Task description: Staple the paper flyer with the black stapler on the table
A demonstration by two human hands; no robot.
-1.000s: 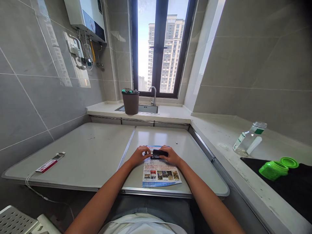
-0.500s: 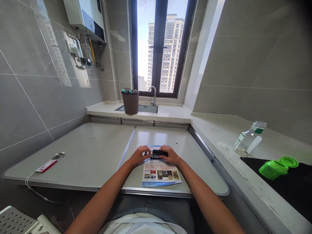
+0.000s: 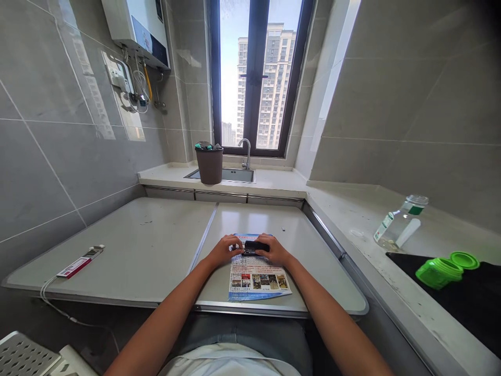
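A black stapler [image 3: 256, 245] lies across a printed leaflet [image 3: 258, 282] on the folding table. Its top appears lifted, with a metal strip showing below. My right hand [image 3: 275, 250] is closed around the stapler's right end. At its left end, my left hand [image 3: 227, 250] has thumb and fingers bent together against the metal part; anything small between those fingertips is hidden. The leaflet carries red and blue print and a row of small pictures near its lower edge.
A red-and-white power strip [image 3: 81, 262] with a cable sits on the table's left half. A brown bin [image 3: 210, 166] stands by the sink [image 3: 238, 175]. On the right counter are a glass jar [image 3: 401, 224] and an opened green container [image 3: 439, 272].
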